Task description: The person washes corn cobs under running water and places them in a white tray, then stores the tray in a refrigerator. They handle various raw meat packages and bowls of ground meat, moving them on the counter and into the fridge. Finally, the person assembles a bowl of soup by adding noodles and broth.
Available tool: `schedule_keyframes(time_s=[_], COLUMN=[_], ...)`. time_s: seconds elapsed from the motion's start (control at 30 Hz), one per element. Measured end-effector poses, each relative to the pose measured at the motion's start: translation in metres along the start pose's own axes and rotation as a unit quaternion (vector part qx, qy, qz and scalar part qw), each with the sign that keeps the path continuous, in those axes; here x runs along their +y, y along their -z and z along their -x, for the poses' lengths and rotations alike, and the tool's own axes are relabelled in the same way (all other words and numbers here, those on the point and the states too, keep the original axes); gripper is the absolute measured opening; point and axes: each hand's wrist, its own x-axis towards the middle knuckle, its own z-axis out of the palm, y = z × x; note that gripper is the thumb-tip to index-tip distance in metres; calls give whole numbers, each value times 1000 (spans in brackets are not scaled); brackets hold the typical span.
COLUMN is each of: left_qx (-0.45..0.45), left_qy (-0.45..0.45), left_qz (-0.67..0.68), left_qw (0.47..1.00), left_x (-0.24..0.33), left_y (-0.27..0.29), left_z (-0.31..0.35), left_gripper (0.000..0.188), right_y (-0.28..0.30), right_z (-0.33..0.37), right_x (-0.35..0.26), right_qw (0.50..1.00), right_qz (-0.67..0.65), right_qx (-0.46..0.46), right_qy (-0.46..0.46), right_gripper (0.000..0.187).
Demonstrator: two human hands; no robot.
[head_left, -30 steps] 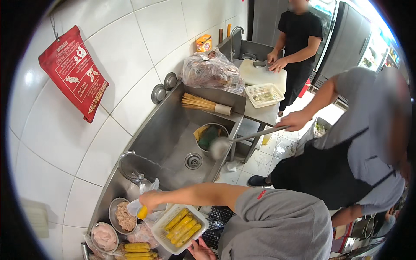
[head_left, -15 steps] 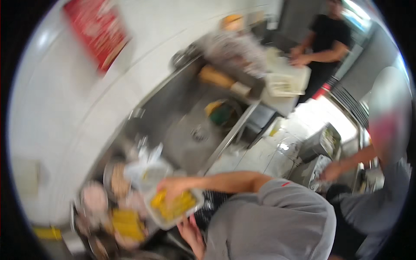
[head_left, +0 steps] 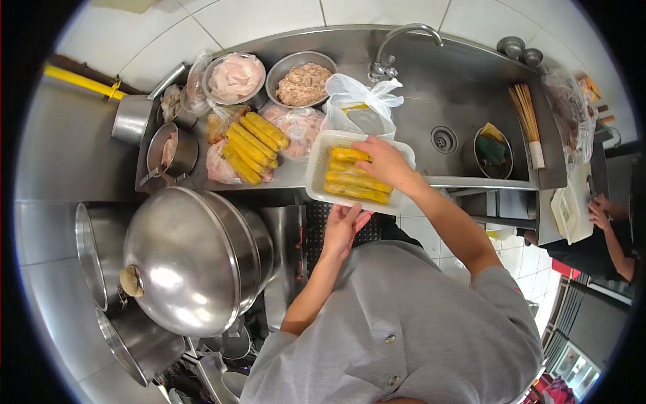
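I wear a plain grey shirt (head_left: 437,316) of soft, matt cloth, creased in loose folds across the front. Two small, round, pale buttons (head_left: 390,339) sit one beyond the other along its opening. My left sleeve (head_left: 269,367) and right sleeve (head_left: 501,299) are short and grey too, the right one carrying a small red mark (head_left: 517,289). Below them my forearms are bare, as are my left hand (head_left: 342,230) and right hand (head_left: 382,163)

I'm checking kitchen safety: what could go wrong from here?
The white basket could tip, as the left hand supports its near side while the right hand reaches in. The yellow rolls heaped outside it might slide, or pick up juices if the bagged pinkish food beside them leaks.
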Motion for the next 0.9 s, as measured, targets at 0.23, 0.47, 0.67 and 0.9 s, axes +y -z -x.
schedule_keyframes(time_s=[0.23, 0.47, 0.67, 0.9], left_qx=[-5, 3, 20, 58], left_qy=[1, -17, -26, -34], left_qz=[5, 26, 18, 25], left_qw=[1000, 999, 999, 997], left_x=[-5, -9, -10, -14], left_y=[5, 1, 1, -10], left_z=[-1, -1, -5, 2], left_gripper=[27, 27, 26, 27], right_y=[-15, 17, -1, 7], right_z=[10, -45, -129, -149], right_x=[6, 36, 89, 99], right_qw=[996, 994, 974, 950], right_qz=[60, -8, 115, 244], right_qx=[11, 84, 53, 73], right_qy=[68, 69, 187, 180], right_gripper=[29, 28, 33, 33])
